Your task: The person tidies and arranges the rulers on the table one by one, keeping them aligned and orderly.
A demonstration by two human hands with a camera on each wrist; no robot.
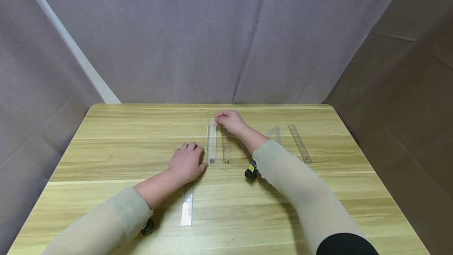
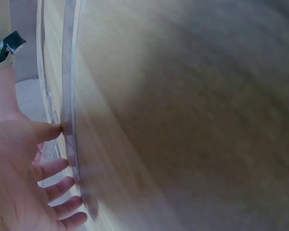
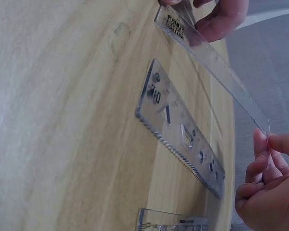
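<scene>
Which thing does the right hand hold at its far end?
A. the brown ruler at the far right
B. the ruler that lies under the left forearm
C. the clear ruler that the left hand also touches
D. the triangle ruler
C: the right hand pinches the far end of the clear ruler, while the left hand touches its near end; the right wrist view shows the same.

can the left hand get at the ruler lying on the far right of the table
Probably not easily. The left hand touches the near end of the clear ruler, and the right hand and its forearm lie across the way to the far-right ruler.
</scene>
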